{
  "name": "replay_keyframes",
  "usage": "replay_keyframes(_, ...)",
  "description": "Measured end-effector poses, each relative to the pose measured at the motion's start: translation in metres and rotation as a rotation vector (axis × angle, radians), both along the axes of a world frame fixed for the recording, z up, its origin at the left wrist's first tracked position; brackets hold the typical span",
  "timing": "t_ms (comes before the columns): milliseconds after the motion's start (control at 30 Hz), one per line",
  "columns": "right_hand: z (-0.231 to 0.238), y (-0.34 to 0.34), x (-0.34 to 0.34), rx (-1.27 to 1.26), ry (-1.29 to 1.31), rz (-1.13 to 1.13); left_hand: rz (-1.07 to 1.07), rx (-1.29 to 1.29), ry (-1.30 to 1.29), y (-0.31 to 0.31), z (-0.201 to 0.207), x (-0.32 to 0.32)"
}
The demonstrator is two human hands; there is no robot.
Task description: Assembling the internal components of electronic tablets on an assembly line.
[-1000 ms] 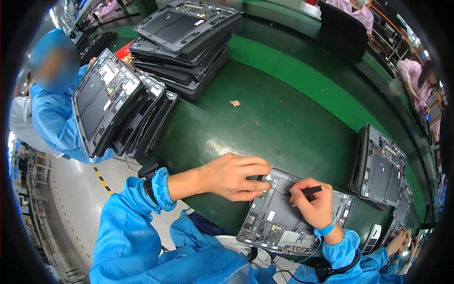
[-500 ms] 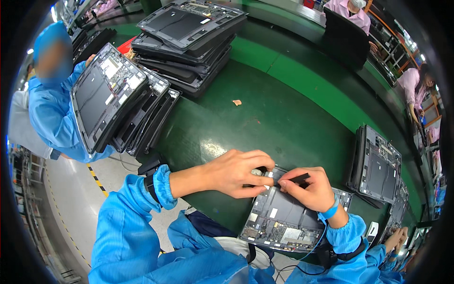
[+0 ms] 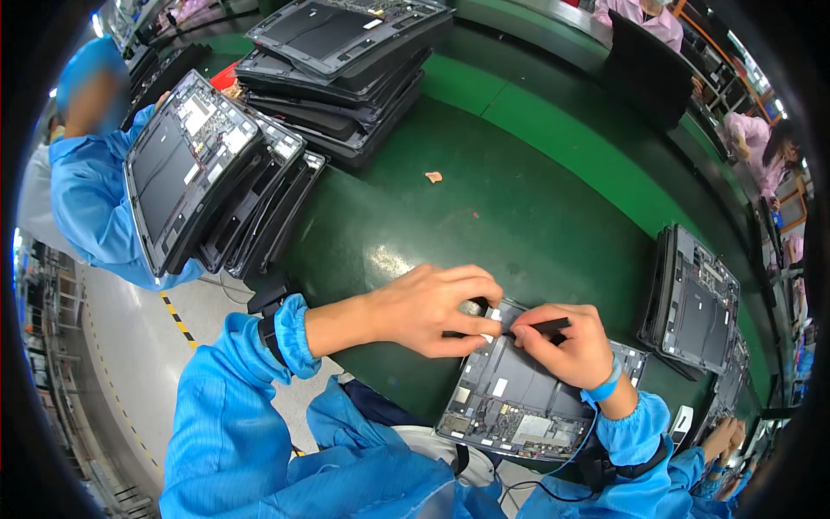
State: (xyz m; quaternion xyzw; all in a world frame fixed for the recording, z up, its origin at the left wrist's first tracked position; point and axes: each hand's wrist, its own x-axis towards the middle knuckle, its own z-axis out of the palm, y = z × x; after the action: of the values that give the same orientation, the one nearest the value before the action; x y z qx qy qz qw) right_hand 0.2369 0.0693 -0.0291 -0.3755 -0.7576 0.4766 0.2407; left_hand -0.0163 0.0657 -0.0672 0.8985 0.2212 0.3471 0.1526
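Note:
An opened tablet-like device (image 3: 527, 394) lies at the table's near edge, its circuit board toward me and dark flat panels behind it. My left hand (image 3: 424, 311) is curled over its far left corner, fingers closed. A small round silvery thing (image 3: 470, 308) shows under these fingers, beside a small white piece (image 3: 494, 322). My right hand (image 3: 572, 346) pinches a flat black stick (image 3: 551, 327) over the device's far part. Its fingertips nearly meet my left fingers, partly hiding the contact point. A blue band with a cord circles my right wrist.
Tall stacks of similar opened devices (image 3: 346, 39) stand at the far left, with another leaning stack (image 3: 194, 164) nearer. More devices (image 3: 692, 298) sit at the right. A scrap (image 3: 433, 176) lies on the green table (image 3: 389, 208). A blue-clad co-worker (image 3: 91, 190) is at the left.
My hands stay almost in place, with slight finger movement at the device's far edge. The view has shifted slightly.

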Motion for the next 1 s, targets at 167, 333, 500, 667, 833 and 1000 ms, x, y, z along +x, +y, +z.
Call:
replay_keyframes(167, 0.0010, 0.0013, 0.0013, 0.091, -0.019, 0.049, 0.010, 0.007, -0.011, -0.0007, -0.0016, 0.0002)
replay_keyframes(333, 0.0011, 0.0007, 0.0007, 0.126, -0.021, 0.012, 0.006, 0.006, -0.025, -0.0005, -0.0031, -0.0004)
replay_keyframes(500, 0.0021, -0.0013, 0.0005, 0.189, -0.076, 0.018, 0.006, 0.014, -0.031, -0.0016, -0.0036, -0.0009)
replay_keyframes(667, 0.0020, 0.0008, 0.0012, 0.297, -0.113, 0.057, -0.006, 0.021, -0.061, -0.0012, -0.0024, -0.0001)
replay_keyframes(833, -0.0008, 0.0027, 0.0040, 0.133, -0.067, 0.052, 0.000, 0.001, -0.042, -0.0020, -0.0036, -0.0015)
replay_keyframes(1000, 0.0033, 0.0029, 0.0030, 0.019, -0.026, 0.052, -0.011, 0.007, 0.022, -0.0006, 0.0036, -0.0009)
